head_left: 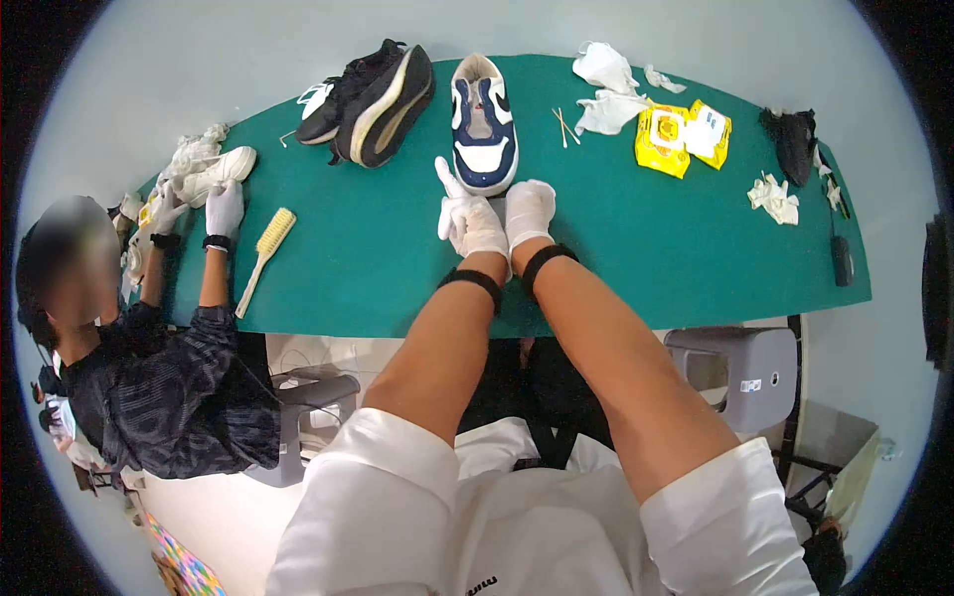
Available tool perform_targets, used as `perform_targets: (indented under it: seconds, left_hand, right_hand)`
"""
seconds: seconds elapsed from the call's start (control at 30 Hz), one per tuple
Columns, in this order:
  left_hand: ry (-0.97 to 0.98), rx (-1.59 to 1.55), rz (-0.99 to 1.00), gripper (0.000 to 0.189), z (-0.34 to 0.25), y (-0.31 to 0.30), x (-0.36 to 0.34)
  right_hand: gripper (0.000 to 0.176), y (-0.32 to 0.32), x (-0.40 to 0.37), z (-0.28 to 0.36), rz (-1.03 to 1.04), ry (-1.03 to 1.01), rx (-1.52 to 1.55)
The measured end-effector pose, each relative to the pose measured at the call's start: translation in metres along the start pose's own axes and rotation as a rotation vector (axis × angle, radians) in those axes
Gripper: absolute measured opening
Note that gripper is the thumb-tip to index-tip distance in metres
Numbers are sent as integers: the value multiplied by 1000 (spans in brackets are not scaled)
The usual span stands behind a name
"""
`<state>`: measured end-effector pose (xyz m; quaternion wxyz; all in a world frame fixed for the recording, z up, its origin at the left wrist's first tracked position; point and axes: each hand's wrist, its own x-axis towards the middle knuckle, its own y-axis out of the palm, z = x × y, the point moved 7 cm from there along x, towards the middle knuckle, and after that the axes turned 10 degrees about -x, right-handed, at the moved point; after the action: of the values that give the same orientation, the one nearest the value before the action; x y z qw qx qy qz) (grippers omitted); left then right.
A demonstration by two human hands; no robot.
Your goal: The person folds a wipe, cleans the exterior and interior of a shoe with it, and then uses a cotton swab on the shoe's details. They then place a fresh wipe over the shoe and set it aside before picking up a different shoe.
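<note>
A low shoe (484, 159) in white and navy lies on the green table, its toe towards me and its dark laces area uppermost. My left hand (471, 214), in a white glove, is just below the toe with some fingers stretched out and apart; one reaches up beside the toe's left edge. Close on its right, my right hand (530, 210), also gloved, has its fingers curled in near the toe's lower right. What it may hold is hidden. Both wrists wear black bands.
Black shoes (384, 109) stand left of the shoe; cotton swabs (565, 128), a yellow wipes pack (663, 139) and crumpled gloves (774, 200) lie right. A brush (265, 260) lies near a co-worker (179, 387), whose gloved hands touch a white shoe (214, 177).
</note>
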<state>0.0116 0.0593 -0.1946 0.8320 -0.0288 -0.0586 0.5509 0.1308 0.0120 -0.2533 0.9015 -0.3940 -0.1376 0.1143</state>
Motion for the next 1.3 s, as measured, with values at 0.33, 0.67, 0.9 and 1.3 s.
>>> perform_targets:
  seconds: [0.33,0.67,0.9,1.3]
  left_hand:
    - [195,-107,44,50,10,1,-9]
    - [400,-249,208,61,9,-4,-11]
    - [364,-1393,271,50,50,31,1]
    - [-84,-2553,-299,23,62,108,-35]
  right_hand:
    - [26,21,-5,-19,167,586,272]
    - [21,23,-6,22,470,-558,-970]
    - [16,-93,-6,57,302,-822,-793]
    - [19,-130,24,-6,199,-565,-8]
